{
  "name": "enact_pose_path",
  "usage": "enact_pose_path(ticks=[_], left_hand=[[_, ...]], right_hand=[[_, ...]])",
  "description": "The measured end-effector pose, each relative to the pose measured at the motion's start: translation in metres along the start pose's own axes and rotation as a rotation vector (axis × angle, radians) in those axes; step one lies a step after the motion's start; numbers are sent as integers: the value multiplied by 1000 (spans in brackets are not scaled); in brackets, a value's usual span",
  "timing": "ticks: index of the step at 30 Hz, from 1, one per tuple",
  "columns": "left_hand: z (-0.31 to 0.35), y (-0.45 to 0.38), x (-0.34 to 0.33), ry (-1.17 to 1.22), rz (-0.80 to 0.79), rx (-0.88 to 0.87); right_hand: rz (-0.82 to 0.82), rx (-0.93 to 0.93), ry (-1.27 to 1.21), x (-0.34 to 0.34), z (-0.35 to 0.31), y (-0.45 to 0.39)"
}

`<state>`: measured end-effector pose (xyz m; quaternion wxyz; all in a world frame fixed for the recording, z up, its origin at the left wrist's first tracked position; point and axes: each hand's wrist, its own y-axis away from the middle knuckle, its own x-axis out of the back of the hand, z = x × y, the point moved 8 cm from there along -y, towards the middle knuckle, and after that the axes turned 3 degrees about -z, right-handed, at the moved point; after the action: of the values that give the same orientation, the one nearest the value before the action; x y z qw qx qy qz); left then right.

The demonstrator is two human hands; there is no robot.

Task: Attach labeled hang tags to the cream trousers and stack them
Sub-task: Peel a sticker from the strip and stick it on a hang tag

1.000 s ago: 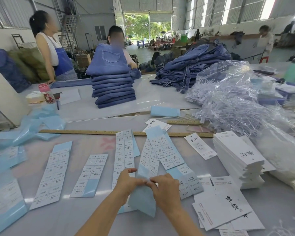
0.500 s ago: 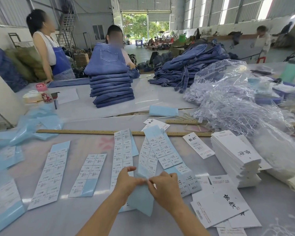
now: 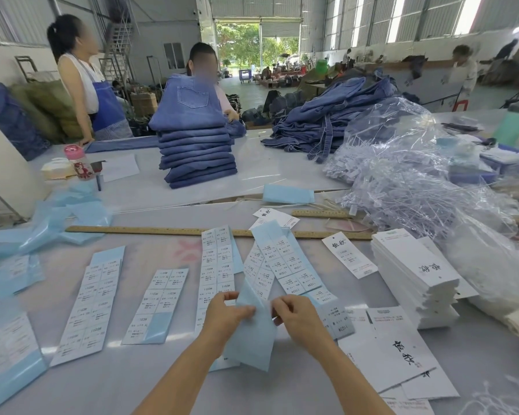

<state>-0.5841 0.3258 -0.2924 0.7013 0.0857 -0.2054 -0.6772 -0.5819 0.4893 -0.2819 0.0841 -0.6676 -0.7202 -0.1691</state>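
Now the left hand [image 3: 225, 313] and right hand [image 3: 294, 317] have drawn apart, both pinching the blue backing sheet [image 3: 252, 339], probably peeling a label.

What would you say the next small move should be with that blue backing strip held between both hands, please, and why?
Probably peel one sticker free and press it onto a hang tag. Both hands, left hand and right hand, pinch the blue backing strip at its top edge, where printed labels begin. The blank hang tags are stacked to the right, and no trousers lie within reach yet.
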Motion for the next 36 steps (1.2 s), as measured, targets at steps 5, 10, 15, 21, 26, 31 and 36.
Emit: enact_pose_path(ticks=[5, 10, 15, 21, 26, 31, 36], left_hand=[[0, -1, 1, -11, 13, 7], [2, -1, 1, -50, 13, 7], [1, -2, 2, -71, 12, 11], [-5, -1, 6, -43, 28, 29], [-8, 0, 8, -58, 51, 40], [-10, 0, 10, -57, 47, -28], [-9, 2, 9, -55, 45, -53]], right_hand=[[61, 291, 573, 10, -21, 0], [104, 833, 967, -6, -64, 22], [49, 935, 1102, -14, -71, 23], [194, 929, 969, 4, -78, 18], [250, 789, 703, 29, -71, 6], [239, 583, 442, 51, -50, -12], [273, 345, 35, 78, -30, -21]])
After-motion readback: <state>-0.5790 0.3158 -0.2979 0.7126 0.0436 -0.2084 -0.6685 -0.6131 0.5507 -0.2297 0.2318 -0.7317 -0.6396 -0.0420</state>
